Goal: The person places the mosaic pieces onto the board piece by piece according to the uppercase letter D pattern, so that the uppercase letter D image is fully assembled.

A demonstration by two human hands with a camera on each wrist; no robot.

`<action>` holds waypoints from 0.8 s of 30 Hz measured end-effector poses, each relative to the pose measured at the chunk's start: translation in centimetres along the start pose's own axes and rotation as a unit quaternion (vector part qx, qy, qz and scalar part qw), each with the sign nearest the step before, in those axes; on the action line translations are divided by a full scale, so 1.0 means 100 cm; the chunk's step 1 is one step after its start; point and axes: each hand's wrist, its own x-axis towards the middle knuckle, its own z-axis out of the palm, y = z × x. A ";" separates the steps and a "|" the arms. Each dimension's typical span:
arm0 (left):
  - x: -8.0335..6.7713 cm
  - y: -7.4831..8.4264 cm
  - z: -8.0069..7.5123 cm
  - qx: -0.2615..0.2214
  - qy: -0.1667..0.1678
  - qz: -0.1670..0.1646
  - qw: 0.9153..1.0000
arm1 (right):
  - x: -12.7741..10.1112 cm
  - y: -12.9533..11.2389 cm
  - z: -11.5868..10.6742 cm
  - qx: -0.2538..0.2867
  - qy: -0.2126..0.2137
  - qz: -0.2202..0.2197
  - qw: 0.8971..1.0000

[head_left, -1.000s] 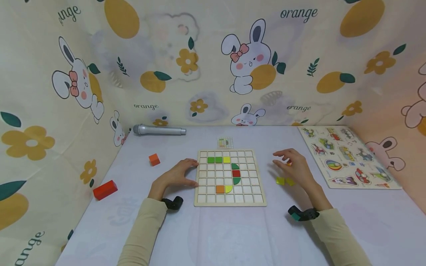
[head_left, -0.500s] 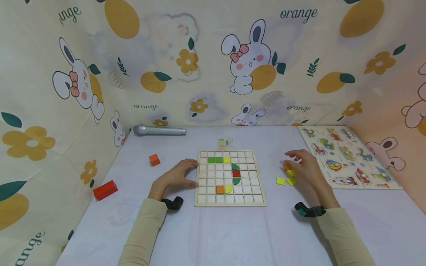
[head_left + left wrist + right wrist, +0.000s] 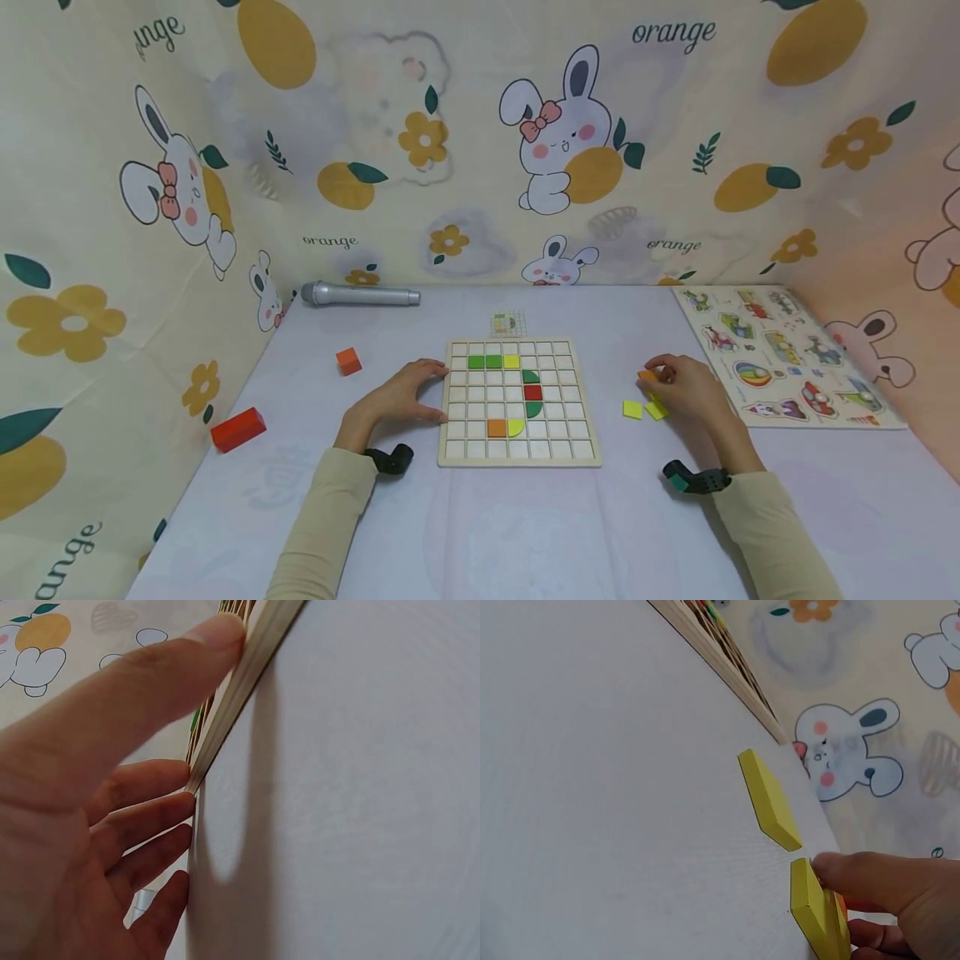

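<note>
On the left edge of the wooden grid board (image 3: 555, 450) rests my left hand (image 3: 397, 392), its thumb and fingers spread along the rim; the left wrist view shows the thumb (image 3: 165, 682) against the frame. Right of the board, my right hand (image 3: 686, 387) pinches a small orange tile (image 3: 647, 377) between thumb and fingers. Two yellow tiles lie by it, one yellow tile (image 3: 632, 409) flat nearer the board and another yellow tile (image 3: 657, 407) below the fingertips. Green, yellow, red and orange pieces sit in the board's cells.
A small pattern card (image 3: 507, 323) lies behind the board. At the right is a picture puzzle board (image 3: 787, 358). Leftward are a red block (image 3: 238, 430), an orange cube (image 3: 348, 361) and a silver microphone (image 3: 360, 294). Printed cloth walls enclose the table.
My right hand has moved rightward from beside the board to the loose tiles, and its fingers have closed down on the orange tile. The left hand has stayed on the board's edge.
</note>
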 end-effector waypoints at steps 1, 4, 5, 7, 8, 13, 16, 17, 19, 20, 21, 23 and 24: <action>0.000 0.000 0.000 0.001 0.000 0.000 1.000 | 0.000 0.001 0.001 0.002 0.003 -0.002 1.000; 0.000 0.001 0.000 0.003 0.000 -0.001 1.000 | 0.000 0.001 0.003 0.012 0.009 -0.005 1.000; -0.001 0.001 0.000 0.003 0.000 -0.001 1.000 | 0.000 0.000 0.003 0.015 0.011 -0.007 1.000; -0.001 0.001 0.000 0.002 0.000 -0.001 1.000 | 0.000 -0.002 0.003 0.022 0.018 -0.015 0.999; -0.001 0.001 -0.001 0.000 0.000 -0.001 1.000 | 0.000 -0.004 0.003 0.027 0.023 -0.021 0.999; -0.001 0.002 -0.001 -0.002 -0.001 -0.004 1.000 | -0.001 -0.024 0.003 0.055 0.048 -0.059 0.996; -0.001 0.001 -0.001 0.002 -0.001 -0.006 1.000 | -0.002 -0.039 0.005 0.070 0.055 -0.095 0.991; 0.000 0.000 0.000 0.003 -0.001 -0.008 1.000 | -0.002 -0.045 0.006 0.073 0.054 -0.109 0.990; 0.000 0.000 0.000 0.001 -0.002 -0.008 1.000 | -0.002 -0.055 0.010 0.077 0.051 -0.140 0.986; 0.000 0.000 0.000 0.001 -0.003 -0.009 1.000 | -0.002 -0.060 0.011 0.078 0.047 -0.152 0.984; 0.000 0.000 0.000 -0.001 -0.004 -0.009 1.000 | -0.003 -0.065 0.013 0.079 0.043 -0.165 0.982; 0.000 0.001 0.000 -0.002 -0.005 -0.009 1.000 | -0.004 -0.077 0.018 0.081 0.030 -0.183 0.979; 0.000 0.001 0.000 -0.002 -0.005 -0.008 1.000 | -0.004 -0.082 0.021 0.081 0.023 -0.189 0.978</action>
